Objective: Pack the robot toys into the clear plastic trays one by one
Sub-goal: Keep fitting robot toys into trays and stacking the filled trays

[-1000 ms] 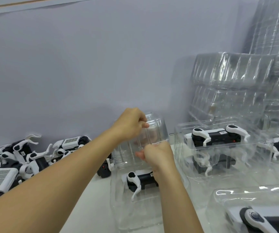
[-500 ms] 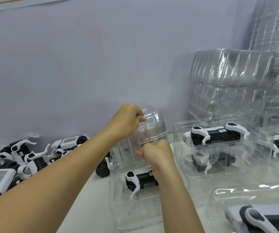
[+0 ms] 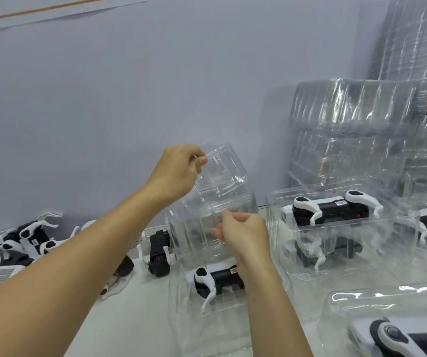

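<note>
I see a black-and-white robot toy (image 3: 213,280) lying inside a clear plastic tray (image 3: 207,325) at centre on the white desk (image 3: 130,325). Above it, a clear moulded plastic lid piece (image 3: 222,173) is tilted up; left hand (image 3: 175,173) pinches its upper left corner, fingers curled. Right hand (image 3: 243,231) pinches the clear plastic edge just below it, fingers curled; exact contact hard to tell through the plastic. Right of this, a packed clear tray (image 3: 336,228) holds another black-and-white robot toy (image 3: 332,208). More packed trays at far right and lower right. Loose pile of black-and-white robot toys (image 3: 22,240) left on the desk. Stack of empty clear trays (image 3: 348,130) against the grey wall (image 3: 130,99) behind.
</note>
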The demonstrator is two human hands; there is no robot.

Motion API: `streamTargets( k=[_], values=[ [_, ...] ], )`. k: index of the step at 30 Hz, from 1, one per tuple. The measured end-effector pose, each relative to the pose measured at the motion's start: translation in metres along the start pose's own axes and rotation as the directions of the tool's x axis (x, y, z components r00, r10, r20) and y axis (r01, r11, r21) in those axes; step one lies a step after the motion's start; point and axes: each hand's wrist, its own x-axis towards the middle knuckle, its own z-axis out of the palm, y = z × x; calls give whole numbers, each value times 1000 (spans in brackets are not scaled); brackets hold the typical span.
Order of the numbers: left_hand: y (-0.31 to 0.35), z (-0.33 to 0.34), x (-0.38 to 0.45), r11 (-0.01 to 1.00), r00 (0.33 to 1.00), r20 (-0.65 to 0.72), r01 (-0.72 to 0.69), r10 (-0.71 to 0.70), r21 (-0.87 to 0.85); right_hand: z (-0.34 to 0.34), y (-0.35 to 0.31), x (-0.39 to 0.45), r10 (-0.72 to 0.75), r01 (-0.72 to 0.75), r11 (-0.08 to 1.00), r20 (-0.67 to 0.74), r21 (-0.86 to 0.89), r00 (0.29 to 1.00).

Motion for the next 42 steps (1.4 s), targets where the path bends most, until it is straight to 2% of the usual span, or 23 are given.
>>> streamTargets(
  k=[5,9,12,16,19,22,27,31,34,36,39,42],
  values=[
    [14,-22,-4,996,990,-109,-95,94,1,7,-4,0,-180,153,939,61,307,982],
    [29,-31,-11,984,982,-72,-177,176,-5,10,-11,-5,-323,253,852,81,458,943],
    [34,-31,-13,982,980,-60,-189,189,14,10,-12,-7,-347,257,816,84,518,934],
    [33,-32,-12,985,986,-13,-167,168,28,10,-13,-8,-354,256,805,88,534,931],
    [32,-32,-13,986,986,-6,-164,164,10,13,-12,-9,-353,285,810,39,513,935],
    [30,-31,-14,986,985,-53,-166,165,-14,16,-12,-9,-356,314,807,-12,501,935],
    [28,-33,-15,985,966,-210,-165,150,-58,18,-8,-9,-365,381,817,-122,433,923],
    [29,-40,-14,977,946,-288,-186,150,-101,17,-4,-5,-282,318,818,-148,479,948],
    [30,-44,-17,969,926,-316,-240,208,-64,14,-5,-1,-191,230,791,-129,566,973],
    [31,-48,-19,968,902,-382,-242,203,-57,13,-6,0,-157,188,786,-104,589,982],
    [27,-56,-22,971,835,-537,-213,121,-112,12,-9,0,-103,103,746,-39,658,994],
    [15,-65,-32,944,743,-666,-168,-68,-284,10,-13,-2,-80,49,709,11,703,997]
  ],
)
